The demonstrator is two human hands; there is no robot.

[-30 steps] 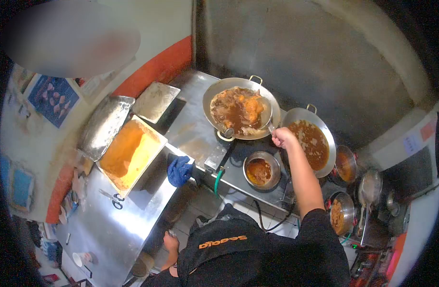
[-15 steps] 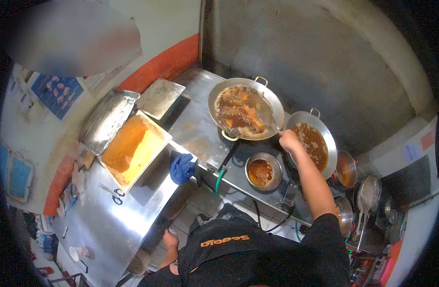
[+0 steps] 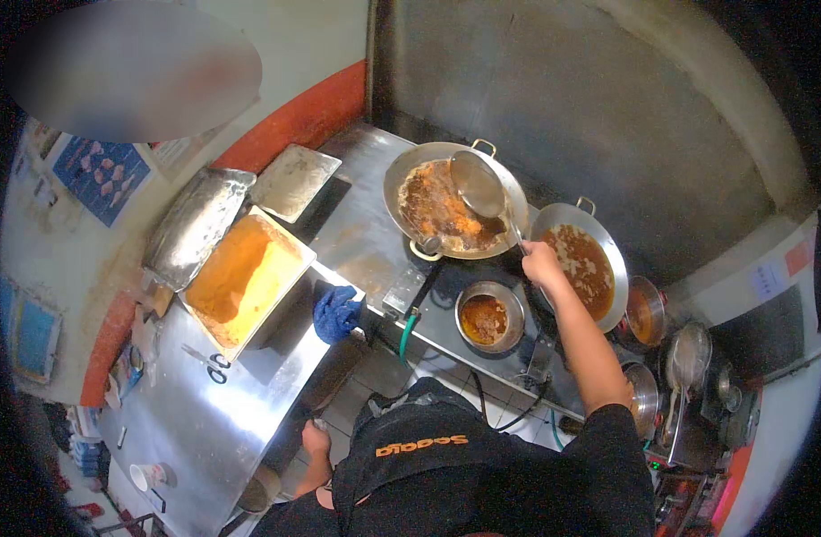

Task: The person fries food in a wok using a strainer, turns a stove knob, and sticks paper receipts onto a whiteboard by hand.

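Note:
My right hand [image 3: 543,264] is closed around the handle of a round skimmer [image 3: 476,183]. Its wide, shallow head is tilted over the right side of a large wok [image 3: 401,210] with brass-coloured handles. Bubbling dark oil with orange-brown food [image 3: 433,201] fills the wok. Just beside that hand is a second wok [image 3: 619,282] of brown liquid with pale floating pieces. My left hand [image 3: 316,438] hangs low beside the steel table, its fingers curled. Something small and pale shows at them, too unclear to name.
A metal pot [image 3: 516,329] of reddish oil stands in front of the woks. Left, a tray [image 3: 290,242] of yellow-orange powder sits on the steel table [image 3: 240,421] near scissors [image 3: 216,369] and a blue cloth [image 3: 337,313]. More pots, including one [image 3: 643,309], line the right.
The skimmer's head has risen out of the wok's oil into plain view, tilted above it. My right hand stays in nearly the same place; my left hand still hangs low.

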